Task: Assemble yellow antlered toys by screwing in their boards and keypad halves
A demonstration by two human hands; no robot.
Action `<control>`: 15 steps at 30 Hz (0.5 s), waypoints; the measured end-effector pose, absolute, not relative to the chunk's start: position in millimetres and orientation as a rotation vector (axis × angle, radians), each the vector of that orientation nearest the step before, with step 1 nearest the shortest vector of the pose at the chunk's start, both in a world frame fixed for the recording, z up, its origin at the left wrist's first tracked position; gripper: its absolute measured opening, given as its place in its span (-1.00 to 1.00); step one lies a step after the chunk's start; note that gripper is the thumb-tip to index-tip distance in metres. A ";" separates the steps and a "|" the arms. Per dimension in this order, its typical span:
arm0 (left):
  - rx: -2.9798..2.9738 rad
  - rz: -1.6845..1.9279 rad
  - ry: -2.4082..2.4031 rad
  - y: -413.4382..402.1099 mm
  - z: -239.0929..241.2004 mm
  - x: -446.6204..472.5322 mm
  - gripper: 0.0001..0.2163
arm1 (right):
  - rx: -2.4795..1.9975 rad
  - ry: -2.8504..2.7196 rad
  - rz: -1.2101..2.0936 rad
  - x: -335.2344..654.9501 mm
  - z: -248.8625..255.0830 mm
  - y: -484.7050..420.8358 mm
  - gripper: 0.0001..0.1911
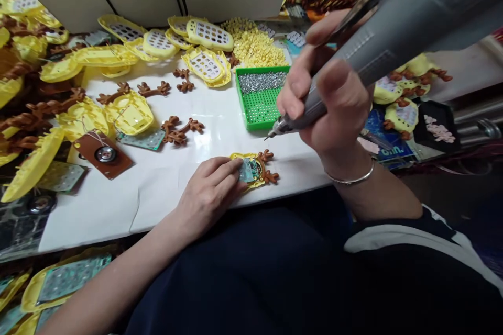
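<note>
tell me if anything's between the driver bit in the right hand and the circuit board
Nothing visible stands between the driver bit and the circuit board; the left hand rests at its left end, the green tray farther back.

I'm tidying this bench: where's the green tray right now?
In the head view, the green tray sits just above centre on the white table, before the small yellow pieces and left of the right hand.

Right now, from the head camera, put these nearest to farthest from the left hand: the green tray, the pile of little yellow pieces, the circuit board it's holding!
1. Circuit board: under the left hand.
2. Green tray: ahead, rightward.
3. Yellow pieces: piled just behind the tray.
</note>
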State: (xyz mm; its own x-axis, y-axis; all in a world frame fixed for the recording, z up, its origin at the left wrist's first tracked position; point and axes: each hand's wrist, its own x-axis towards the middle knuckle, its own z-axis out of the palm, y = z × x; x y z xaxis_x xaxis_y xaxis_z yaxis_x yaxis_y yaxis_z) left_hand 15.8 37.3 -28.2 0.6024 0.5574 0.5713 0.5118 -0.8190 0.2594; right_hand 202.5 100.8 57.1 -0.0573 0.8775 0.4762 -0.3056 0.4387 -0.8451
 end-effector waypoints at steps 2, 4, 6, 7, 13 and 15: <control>2.774 1.045 0.928 35.0 -25.2 13.2 -0.94 | -0.624 -1.237 0.879 210.8 62.9 114.6 -0.65; 2.781 1.069 0.980 32.2 -21.0 7.3 -0.86 | -0.647 -1.200 0.714 220.3 61.8 133.4 -0.68; 2.759 1.029 1.025 29.9 -17.5 -0.7 -0.76 | -0.677 -1.187 0.636 229.8 54.5 153.8 -0.67; 2.738 0.985 1.029 29.3 -16.7 -4.6 -0.74 | -0.699 -1.186 0.620 234.0 49.2 163.4 -0.65; 2.612 0.931 1.012 31.7 -24.5 -4.2 -0.80 | -0.794 -1.214 0.520 246.9 18.5 196.2 -0.51; 2.600 0.956 1.023 33.5 -27.5 4.7 -0.81 | -0.837 -1.242 0.506 248.4 13.7 199.1 -0.47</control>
